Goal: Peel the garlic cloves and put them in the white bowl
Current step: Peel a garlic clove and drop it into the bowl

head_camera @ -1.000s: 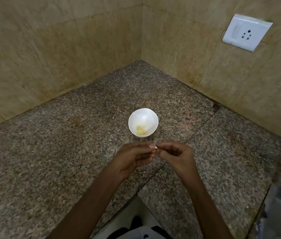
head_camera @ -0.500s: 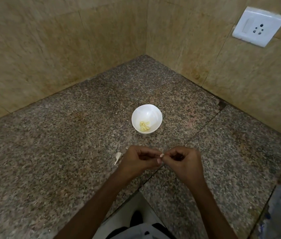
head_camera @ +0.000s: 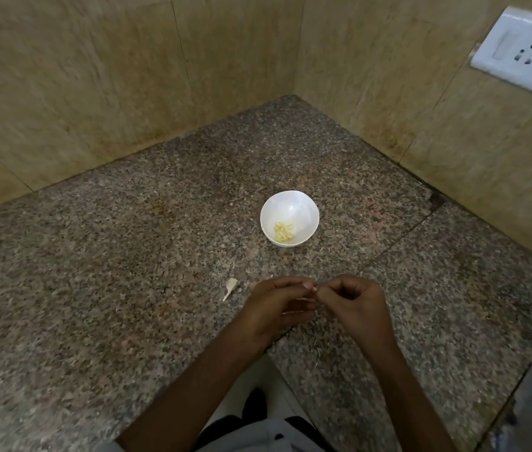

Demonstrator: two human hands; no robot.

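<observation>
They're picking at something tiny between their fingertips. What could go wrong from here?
1. The left hand and right hand pinch a barely visible garlic clove well short of the white bowl, close to the front edge of the counter. If it slips, it may drop to the floor.
2. The pale garlic piece beside the left hand lies loose on the speckled granite and could be brushed off or overlooked.

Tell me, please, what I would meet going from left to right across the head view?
Small pale garlic piece → left hand → right hand → wall socket. The white bowl lies beyond the left hand and overlaps it sideways, so it is left out.
</observation>
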